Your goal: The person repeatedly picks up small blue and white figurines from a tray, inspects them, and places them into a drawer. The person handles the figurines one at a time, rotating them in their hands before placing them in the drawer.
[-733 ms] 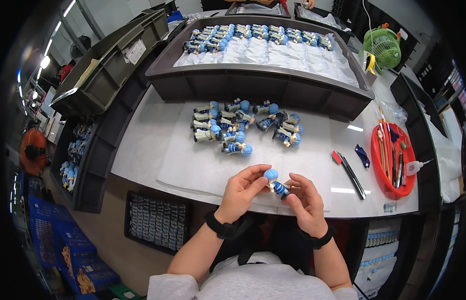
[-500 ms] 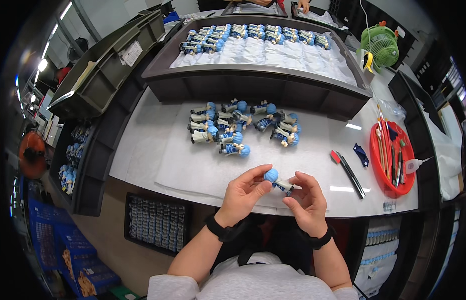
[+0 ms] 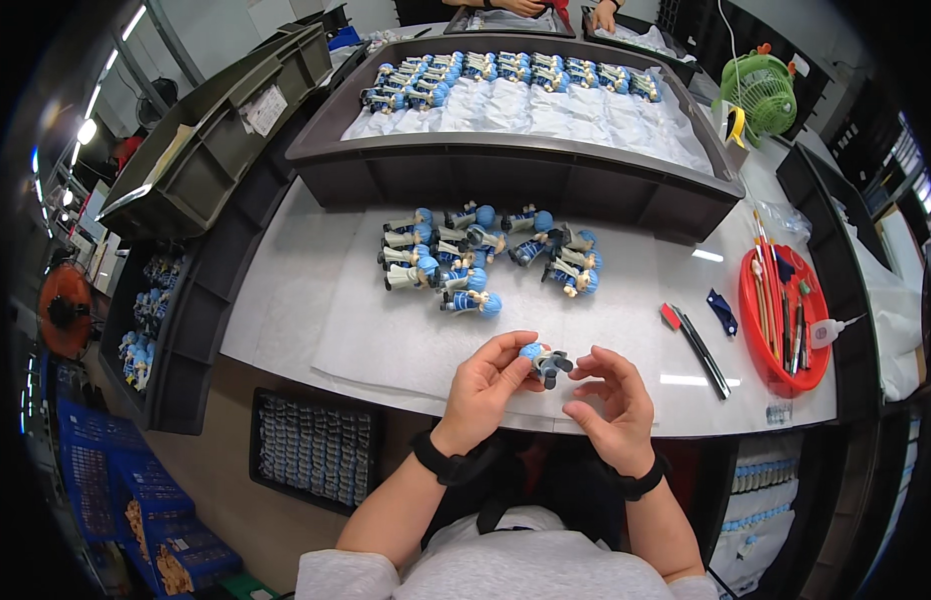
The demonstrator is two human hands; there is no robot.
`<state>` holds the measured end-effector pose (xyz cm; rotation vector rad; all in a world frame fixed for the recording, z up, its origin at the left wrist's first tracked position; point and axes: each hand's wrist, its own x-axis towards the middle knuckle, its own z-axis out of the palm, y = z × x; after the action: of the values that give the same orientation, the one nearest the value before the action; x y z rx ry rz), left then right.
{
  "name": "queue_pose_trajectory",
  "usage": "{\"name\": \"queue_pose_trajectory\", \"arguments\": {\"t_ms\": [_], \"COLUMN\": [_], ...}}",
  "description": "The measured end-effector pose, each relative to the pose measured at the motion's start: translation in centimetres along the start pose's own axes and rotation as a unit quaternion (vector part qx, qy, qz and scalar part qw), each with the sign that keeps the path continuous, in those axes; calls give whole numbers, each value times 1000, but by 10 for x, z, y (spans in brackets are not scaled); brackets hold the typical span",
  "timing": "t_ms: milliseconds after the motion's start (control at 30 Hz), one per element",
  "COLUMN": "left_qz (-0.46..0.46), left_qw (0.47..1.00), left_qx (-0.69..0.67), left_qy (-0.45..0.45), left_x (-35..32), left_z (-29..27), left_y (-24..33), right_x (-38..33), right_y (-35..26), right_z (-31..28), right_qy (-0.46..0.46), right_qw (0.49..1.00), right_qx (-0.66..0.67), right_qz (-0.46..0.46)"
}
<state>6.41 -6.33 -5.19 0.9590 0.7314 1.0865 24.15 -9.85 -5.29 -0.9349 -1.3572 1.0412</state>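
Note:
A small figurine (image 3: 549, 363) with light blue hair and dark boots is pinched by its head between the thumb and fingers of my left hand (image 3: 491, 382). Its feet point toward my right hand (image 3: 616, 405), which is held apart from it with fingers curved and spread, holding nothing. Beyond my hands, a loose group of matching figurines (image 3: 472, 301) lies on the white sheet (image 3: 386, 340) covering the table. Most of them rest on their sides or backs, some overlapping.
A large grey tray (image 3: 506, 170) with rows of figurines on white padding stands at the back. On the right are a red basket (image 3: 821, 370) of brushes and pens, a craft knife (image 3: 704, 350) and a green fan (image 3: 761, 95). Dark crates (image 3: 181, 340) stand left. Another person's hand (image 3: 604, 15) shows far off.
The figurine has turned in my left hand, so its boots now show instead of its pale coat. My right hand's fingers have come off it and spread slightly.

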Motion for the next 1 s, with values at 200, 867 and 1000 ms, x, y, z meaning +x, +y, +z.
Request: {"name": "queue_pose_trajectory", "arguments": {"t_ms": [200, 867, 1000], "left_qz": [-6, 36, 45], "left_qw": [1000, 998, 997], "left_qx": [-2, 20, 55], "left_qy": [-4, -57, -22], "left_x": [0, -5, -6], "left_z": [0, -2, 3], "left_y": [1, 3, 1], "right_x": [-2, 4, 5], "right_y": [1, -4, -10], "right_z": [-2, 0, -12], "right_qy": [6, -20, -20], "right_qw": [999, 995, 992], "right_qx": [14, -102, -109], "right_qz": [35, 2, -58]}}
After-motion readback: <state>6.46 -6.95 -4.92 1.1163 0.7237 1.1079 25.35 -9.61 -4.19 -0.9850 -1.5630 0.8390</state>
